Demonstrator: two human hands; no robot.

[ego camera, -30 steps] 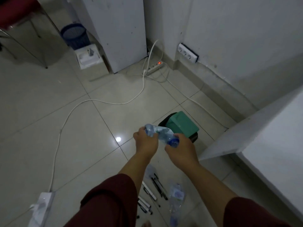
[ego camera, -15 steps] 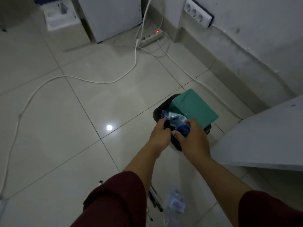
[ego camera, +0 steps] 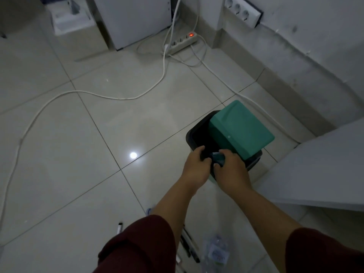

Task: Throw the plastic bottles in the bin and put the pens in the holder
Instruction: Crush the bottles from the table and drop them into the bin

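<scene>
A crushed clear plastic bottle [ego camera: 217,158] with a blue cap sits low in the opening of the black bin [ego camera: 189,137], whose green lid [ego camera: 242,129] is swung up. My right hand [ego camera: 230,173] grips the bottle's cap end. My left hand [ego camera: 195,168] curls beside it over the bin's near rim, its thumb against the bottle. A second clear bottle [ego camera: 216,251] lies on the floor between my forearms. Several pens [ego camera: 189,245] lie beside it, partly hidden by my left sleeve, and one more pen [ego camera: 119,227] lies further left.
A white table edge [ego camera: 315,174] juts in at the right, close to the bin. A power strip [ego camera: 182,42] with a red light and white cables [ego camera: 110,96] trail across the tiled floor. A white cabinet [ego camera: 134,18] stands at the back.
Both hands have carried the bottle forward and down, from above the pens into the bin's opening. The view has moved closer to the bin.
</scene>
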